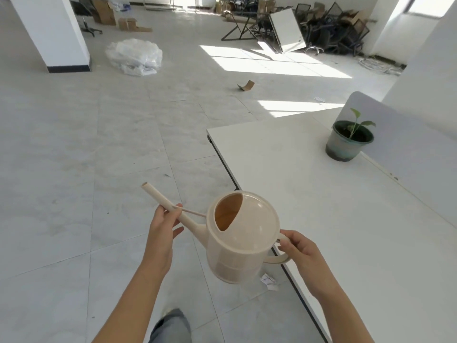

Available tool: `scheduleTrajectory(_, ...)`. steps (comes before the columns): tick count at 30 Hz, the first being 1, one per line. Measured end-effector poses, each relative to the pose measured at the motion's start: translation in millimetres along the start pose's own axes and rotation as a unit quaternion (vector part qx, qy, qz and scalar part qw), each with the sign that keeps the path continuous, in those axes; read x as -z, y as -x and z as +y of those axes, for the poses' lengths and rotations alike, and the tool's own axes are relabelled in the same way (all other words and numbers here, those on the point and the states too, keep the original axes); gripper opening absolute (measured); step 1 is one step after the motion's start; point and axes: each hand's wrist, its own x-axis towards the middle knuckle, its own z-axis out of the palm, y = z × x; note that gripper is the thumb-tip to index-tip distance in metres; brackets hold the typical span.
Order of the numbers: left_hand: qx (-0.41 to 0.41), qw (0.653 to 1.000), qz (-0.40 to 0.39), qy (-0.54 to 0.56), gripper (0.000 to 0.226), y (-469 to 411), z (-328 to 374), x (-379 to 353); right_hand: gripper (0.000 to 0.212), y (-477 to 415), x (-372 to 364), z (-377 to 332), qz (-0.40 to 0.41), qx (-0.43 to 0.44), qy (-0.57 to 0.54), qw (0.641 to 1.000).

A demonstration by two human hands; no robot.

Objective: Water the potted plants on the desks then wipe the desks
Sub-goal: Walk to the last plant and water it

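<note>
I carry a beige plastic watering can (243, 237) in front of me, over the floor just left of a white desk (321, 206). My right hand (300, 250) grips its loop handle. My left hand (164, 225) pinches the long spout, which points up and to the left. The can's top opening shows an orange-lit inside. Near the desk's far right stands a green-grey pot (346, 144) with dark soil and a small green seedling, beside a grey divider panel (405, 142).
Pale tiled floor spreads ahead with a heap of clear plastic wrap (134, 56), a cardboard scrap (246, 85) and crumpled paper (268, 280) by the desk's edge. A white pillar (52, 33) rises at left. Stacked chairs, frames and boxes (309, 26) crowd the far wall.
</note>
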Motion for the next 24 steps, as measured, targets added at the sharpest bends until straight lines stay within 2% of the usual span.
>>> scheduleTrajectory(6,0.023,0.997,-0.071,-0.015,0.024,-98,3,-36,0.020,-68,-3,-4,0.065,-0.020,0.007,0.998)
scheduleTrajectory(13,0.044,0.977,-0.207,-0.035,0.018,-212,40,-95,0.020,-138,-17,-23,0.201,-0.048,-0.022,0.978)
scheduleTrajectory(18,0.063,0.951,-0.298,-0.058,0.029,-263,53,-147,0.019,-166,-24,-35,0.316,-0.059,-0.043,0.946)
scheduleTrajectory(24,0.125,0.913,-0.383,-0.062,0.016,-281,36,-212,0.020,-170,-10,-41,0.432,-0.088,-0.051,0.896)
